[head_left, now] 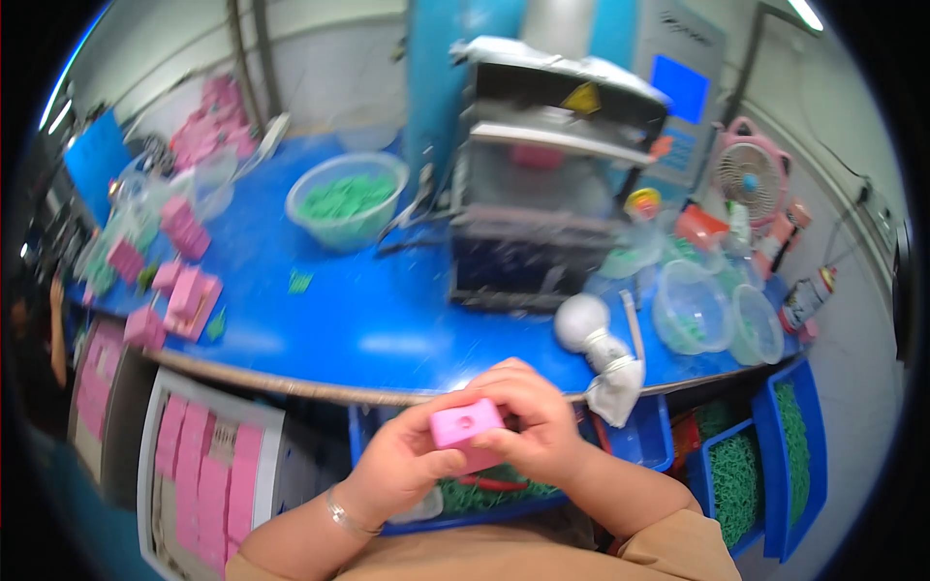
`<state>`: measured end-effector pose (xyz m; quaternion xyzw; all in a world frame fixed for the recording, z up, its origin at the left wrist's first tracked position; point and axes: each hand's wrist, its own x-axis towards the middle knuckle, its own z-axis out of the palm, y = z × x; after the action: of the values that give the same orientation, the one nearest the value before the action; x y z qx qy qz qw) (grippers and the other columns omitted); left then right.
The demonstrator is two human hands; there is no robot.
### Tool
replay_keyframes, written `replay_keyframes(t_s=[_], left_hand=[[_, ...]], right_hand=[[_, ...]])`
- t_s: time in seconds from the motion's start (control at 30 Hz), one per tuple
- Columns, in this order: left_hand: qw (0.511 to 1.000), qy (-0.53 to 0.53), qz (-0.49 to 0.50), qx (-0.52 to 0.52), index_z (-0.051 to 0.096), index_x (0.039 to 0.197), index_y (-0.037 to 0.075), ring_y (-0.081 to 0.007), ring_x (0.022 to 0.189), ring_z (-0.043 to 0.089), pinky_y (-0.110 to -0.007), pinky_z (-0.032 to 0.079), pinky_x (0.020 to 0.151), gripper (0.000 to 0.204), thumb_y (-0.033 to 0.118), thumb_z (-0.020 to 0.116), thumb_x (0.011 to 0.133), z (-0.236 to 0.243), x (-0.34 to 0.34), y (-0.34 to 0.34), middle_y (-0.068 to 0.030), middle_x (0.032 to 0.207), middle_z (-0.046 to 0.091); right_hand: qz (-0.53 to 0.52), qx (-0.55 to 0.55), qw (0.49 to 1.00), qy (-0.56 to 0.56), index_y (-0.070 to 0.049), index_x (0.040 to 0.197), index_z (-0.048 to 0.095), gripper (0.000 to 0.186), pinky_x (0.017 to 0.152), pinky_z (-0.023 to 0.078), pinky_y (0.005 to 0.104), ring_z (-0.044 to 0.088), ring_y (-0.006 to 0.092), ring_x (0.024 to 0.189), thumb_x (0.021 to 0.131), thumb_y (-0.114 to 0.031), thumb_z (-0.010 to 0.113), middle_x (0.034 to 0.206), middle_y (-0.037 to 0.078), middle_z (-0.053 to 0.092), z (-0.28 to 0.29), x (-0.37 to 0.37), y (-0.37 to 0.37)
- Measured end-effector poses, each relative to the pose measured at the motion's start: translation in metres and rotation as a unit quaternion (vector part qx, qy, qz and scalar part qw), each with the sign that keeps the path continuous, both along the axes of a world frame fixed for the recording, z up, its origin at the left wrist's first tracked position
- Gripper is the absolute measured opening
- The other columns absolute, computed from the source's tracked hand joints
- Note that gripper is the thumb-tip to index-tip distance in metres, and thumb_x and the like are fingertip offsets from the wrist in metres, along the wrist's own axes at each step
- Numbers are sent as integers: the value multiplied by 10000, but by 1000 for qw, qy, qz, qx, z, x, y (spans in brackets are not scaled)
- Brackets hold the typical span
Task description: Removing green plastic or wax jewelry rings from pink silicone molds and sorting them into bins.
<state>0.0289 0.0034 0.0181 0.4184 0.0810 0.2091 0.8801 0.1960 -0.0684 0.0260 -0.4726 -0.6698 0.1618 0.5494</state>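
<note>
By the blue table (387,315), I'm pinching the pink block (467,429) between left hand (399,463) and right hand (538,424) — best gripping evenly, thumbs (442,465) off its hole (466,423).

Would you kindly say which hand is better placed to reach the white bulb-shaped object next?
Probably the right hand: it is nearer the white bulb-shaped object, while the left hand lies farther left. Both hold the pink block.
</note>
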Motion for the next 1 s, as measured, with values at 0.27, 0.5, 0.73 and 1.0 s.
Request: replay_keyframes(t_s=[0.27, 0.5, 0.73, 1.0], left_hand=[[519, 291, 260, 760, 476, 1236, 26, -354, 1056, 461, -390, 372, 928, 646, 142, 742, 659, 32, 11, 61, -180, 1233, 454], [541, 326, 55, 773, 440, 1228, 7, -357, 1074, 452, -385, 390, 933, 877, 195, 843, 472, 54, -1, 72, -183, 1204, 465], [780, 300, 235, 497, 431, 1212, -1, -221, 1048, 494, -341, 408, 912, 780, 115, 804, 537, 23, -26, 94, -106, 1105, 496], [695, 208, 290, 624, 367, 1312, -10, -255, 1065, 465, -358, 406, 897, 937, 219, 830, 530, 45, 0, 58, -140, 1165, 446]], right_hand=[[32, -127, 860, 494, -9, 1269, 360, 611, 725, 473, 291, 579, 187, 886, 886, -467, 489, 1103, 170, 540, 50, 46, 21], [67, -184, 809, 555, 8, 1142, 494, 445, 560, 461, 259, 587, 149, 634, 953, -370, 353, 890, 123, 632, 75, 89, 24], [168, -217, 829, 488, 39, 1324, 322, 497, 629, 505, 279, 637, 225, 802, 948, -278, 393, 1076, 208, 587, 62, 54, -34], [142, -238, 789, 549, 29, 1127, 517, 494, 602, 497, 281, 630, 194, 669, 956, -394, 328, 912, 179, 643, 81, 95, 23]])
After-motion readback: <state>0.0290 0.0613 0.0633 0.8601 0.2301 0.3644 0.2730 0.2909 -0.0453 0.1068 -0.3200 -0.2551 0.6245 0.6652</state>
